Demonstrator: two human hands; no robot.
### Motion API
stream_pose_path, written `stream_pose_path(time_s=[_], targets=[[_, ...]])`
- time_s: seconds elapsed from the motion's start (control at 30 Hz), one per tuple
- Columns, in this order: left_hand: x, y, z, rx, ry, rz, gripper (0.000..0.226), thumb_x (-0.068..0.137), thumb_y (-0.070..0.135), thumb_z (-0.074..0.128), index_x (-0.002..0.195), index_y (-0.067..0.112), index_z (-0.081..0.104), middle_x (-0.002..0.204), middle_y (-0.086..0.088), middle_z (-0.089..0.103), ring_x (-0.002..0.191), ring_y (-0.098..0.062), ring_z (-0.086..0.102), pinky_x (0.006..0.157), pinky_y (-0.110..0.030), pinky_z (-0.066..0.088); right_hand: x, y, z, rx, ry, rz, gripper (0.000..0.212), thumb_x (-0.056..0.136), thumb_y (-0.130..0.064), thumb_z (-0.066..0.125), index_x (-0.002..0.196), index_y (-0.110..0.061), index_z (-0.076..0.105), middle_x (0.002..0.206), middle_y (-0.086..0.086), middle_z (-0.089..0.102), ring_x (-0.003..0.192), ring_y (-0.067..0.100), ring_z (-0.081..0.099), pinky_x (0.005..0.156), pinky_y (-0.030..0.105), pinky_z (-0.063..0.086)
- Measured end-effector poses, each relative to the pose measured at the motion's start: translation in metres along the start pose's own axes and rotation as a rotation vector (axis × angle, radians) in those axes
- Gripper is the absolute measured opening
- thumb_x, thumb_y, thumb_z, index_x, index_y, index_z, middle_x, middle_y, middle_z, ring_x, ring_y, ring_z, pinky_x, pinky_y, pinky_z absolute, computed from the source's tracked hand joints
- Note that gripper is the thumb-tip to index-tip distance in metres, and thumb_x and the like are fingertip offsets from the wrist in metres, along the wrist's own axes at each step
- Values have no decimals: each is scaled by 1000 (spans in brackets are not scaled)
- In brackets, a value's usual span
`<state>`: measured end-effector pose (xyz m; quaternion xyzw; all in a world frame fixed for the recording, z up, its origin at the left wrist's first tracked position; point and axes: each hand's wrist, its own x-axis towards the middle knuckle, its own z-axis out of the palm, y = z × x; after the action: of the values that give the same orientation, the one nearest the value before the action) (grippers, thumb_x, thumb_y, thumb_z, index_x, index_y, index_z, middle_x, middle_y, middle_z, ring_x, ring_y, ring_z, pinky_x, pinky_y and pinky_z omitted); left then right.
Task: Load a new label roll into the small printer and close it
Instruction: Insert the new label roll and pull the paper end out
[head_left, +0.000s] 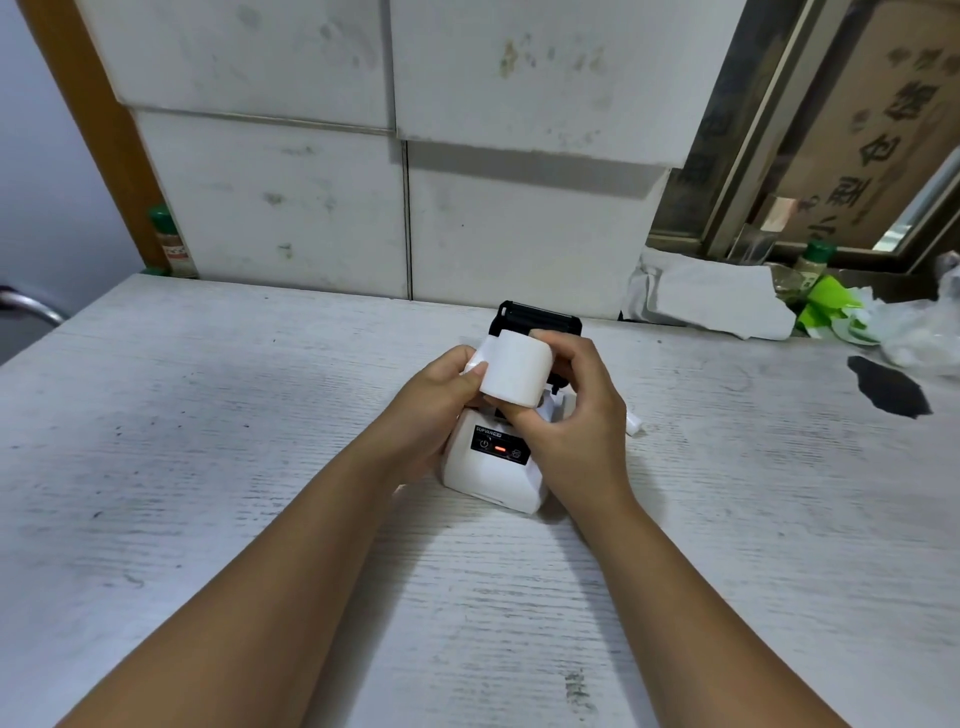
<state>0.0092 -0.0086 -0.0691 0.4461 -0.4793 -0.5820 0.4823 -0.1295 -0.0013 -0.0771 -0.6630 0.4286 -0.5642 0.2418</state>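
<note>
A small white printer (480, 467) stands on the white wood-grain table (208, 467), its black lid (537, 318) swung open at the back and an orange light glowing on its black front panel. Just above the open bay I hold a white label roll (514, 374) with both hands. My left hand (441, 400) grips the roll's left end, thumb on its face. My right hand (571, 410) holds the right end, fingers over the top and thumb under it. The bay's inside is mostly hidden by the roll and my hands.
White foam boxes (395, 156) are stacked against the table's far edge. Crumpled white paper (711, 296), green scraps (826, 306) and plastic bags lie at the back right, beside a black patch (888, 387). A small white piece (636, 423) lies right of the printer.
</note>
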Motion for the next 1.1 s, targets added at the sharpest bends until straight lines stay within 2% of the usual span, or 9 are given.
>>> stream_pose_path(time_s=[0.17, 0.33, 0.47, 0.53, 0.63, 0.77, 0.87, 1.0, 1.1], targets=[[-3, 1, 4, -131, -46, 23, 21, 100, 16, 36, 93, 9, 55, 111, -31, 57, 99, -32, 56, 85, -41, 46, 2, -5, -2, 26, -16, 22, 49, 70, -26, 78, 104, -50, 53, 103, -32, 61, 107, 5, 59, 97, 41, 47], [1, -3, 6, -167, 63, 48, 21, 100, 16, 36, 107, 6, 53, 99, -20, 59, 97, -31, 56, 85, -39, 45, 4, 1, 0, 15, -61, 36, 51, 72, -26, 80, 111, -44, 54, 113, -20, 61, 114, 12, 56, 99, 42, 46], [2, -2, 5, -151, 77, 60, 19, 99, 15, 37, 98, 9, 55, 94, -15, 63, 95, -31, 59, 91, -43, 42, 5, 1, -2, -6, -74, 46, 55, 74, -22, 79, 104, -55, 47, 108, -20, 48, 98, -11, 48, 91, 10, 39], [2, -2, 4, -182, 62, 64, 20, 99, 14, 37, 103, 6, 55, 97, -16, 64, 94, -32, 60, 92, -44, 42, 5, 0, -3, -5, -88, 63, 53, 75, -22, 79, 105, -53, 48, 107, -16, 48, 95, -11, 48, 86, 5, 37], [1, -1, 5, -213, 62, 78, 28, 100, 14, 35, 118, -3, 48, 103, -19, 64, 93, -36, 62, 88, -41, 49, 4, -1, -4, -10, -125, 89, 51, 75, -23, 78, 111, -47, 50, 109, -11, 52, 96, -3, 50, 88, 13, 41], [-1, 1, 8, -168, 95, 75, 23, 100, 15, 33, 112, 0, 46, 101, -24, 62, 85, -38, 65, 85, -45, 52, 5, 0, -5, 39, -175, 139, 48, 71, -38, 75, 113, -43, 52, 110, -10, 60, 99, 9, 58, 87, 24, 48], [-1, 2, 9, -84, 97, 105, 20, 101, 16, 33, 110, 1, 43, 101, -21, 64, 79, -29, 71, 78, -40, 55, 6, 1, -6, 98, -175, 189, 30, 80, -36, 69, 105, -44, 54, 99, -16, 64, 93, 9, 63, 83, 25, 51], [1, 0, 12, 145, 202, 160, 15, 100, 22, 37, 97, 9, 43, 94, -17, 66, 77, -28, 69, 83, -46, 52, 10, 3, -10, 86, -135, 232, 14, 89, -27, 64, 100, -33, 57, 87, -7, 65, 87, 20, 65, 79, 28, 53], [-1, -3, 12, 533, 305, 286, 15, 96, 27, 41, 93, 12, 43, 77, -6, 61, 71, -22, 59, 67, -36, 45, 13, 4, -14, 90, -129, 261, 12, 89, -23, 64, 100, -21, 60, 92, -10, 65, 86, 10, 63, 83, 32, 54]])
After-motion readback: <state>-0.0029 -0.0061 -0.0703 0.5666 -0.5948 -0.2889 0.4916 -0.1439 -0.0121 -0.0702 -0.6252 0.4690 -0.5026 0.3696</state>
